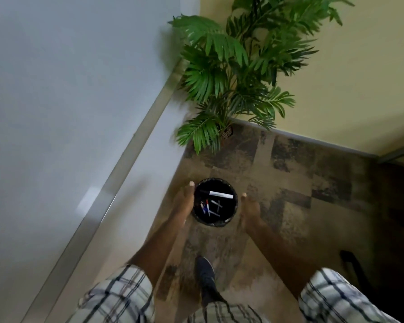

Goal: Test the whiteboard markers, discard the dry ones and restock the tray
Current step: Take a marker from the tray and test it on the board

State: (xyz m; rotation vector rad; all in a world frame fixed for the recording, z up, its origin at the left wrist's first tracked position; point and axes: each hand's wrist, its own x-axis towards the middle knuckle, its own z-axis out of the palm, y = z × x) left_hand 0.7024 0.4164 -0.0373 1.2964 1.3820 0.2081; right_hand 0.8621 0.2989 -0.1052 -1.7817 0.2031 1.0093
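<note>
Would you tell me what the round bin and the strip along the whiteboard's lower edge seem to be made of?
The bin seems lined with a black plastic bag: its rim is crinkled and glints; the shell itself is hidden. The strip looks like brushed aluminium: grey, matte, with a soft sheen.

Left hand [184, 201], right hand [249, 210] (fingers straight)
</note>
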